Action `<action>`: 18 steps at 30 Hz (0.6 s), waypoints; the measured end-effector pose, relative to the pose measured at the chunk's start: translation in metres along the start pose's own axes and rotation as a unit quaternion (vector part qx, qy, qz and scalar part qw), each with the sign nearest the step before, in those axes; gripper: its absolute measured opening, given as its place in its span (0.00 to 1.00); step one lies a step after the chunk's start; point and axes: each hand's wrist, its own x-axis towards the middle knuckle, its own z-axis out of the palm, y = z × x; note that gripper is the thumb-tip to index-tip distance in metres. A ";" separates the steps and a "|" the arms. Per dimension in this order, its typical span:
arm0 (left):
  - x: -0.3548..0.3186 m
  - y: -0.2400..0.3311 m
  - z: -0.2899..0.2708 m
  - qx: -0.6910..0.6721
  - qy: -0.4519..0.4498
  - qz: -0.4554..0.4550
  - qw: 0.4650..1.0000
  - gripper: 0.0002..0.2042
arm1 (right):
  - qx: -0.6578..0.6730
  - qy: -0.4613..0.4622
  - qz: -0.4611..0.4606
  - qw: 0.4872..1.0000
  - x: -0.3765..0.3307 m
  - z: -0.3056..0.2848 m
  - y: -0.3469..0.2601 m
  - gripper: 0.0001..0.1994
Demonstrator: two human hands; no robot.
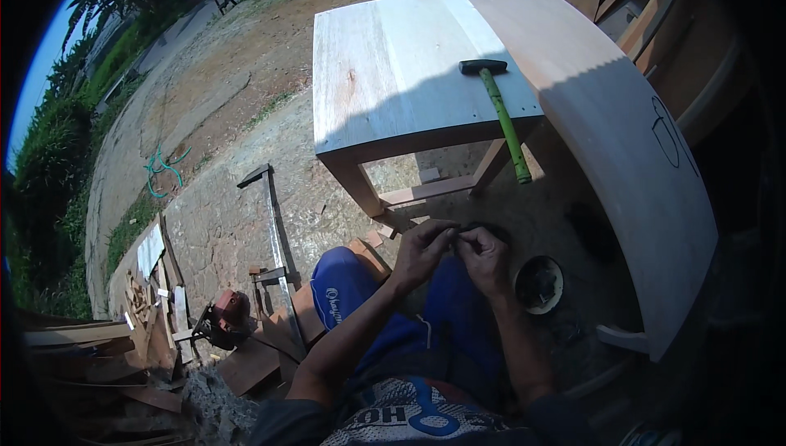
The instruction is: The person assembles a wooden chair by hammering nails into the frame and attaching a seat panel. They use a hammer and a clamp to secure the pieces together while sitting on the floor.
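Note:
My left hand and my right hand meet over my lap, fingertips pinched together. Whatever lies between them is too small to make out. Just beyond stands a wooden table with a pale plank top, partly in shadow. A hammer with a dark head and green handle rests on that top, its handle end sticking out past the near edge. Beside my right hand, on the ground, sits a round bowl with small dark bits inside; what they are is unclear.
A large wooden panel with a pen mark curves along the right of the table. Left of my knee lie a long bar clamp and a reddish power tool. Wood scraps pile at lower left. Boards lean at far right.

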 end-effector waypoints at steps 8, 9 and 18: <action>0.007 0.052 -0.029 -0.106 -0.011 0.003 0.994 0.09 | -0.078 -0.021 -0.062 0.995 0.024 0.013 -0.065 0.04; 0.010 0.058 -0.033 -0.097 -0.010 0.011 0.995 0.08 | -0.094 -0.032 -0.075 0.992 0.026 0.013 -0.074 0.04; 0.099 0.147 -0.114 0.283 0.116 0.194 0.932 0.06 | -0.376 0.093 -0.220 0.895 0.112 -0.056 -0.147 0.16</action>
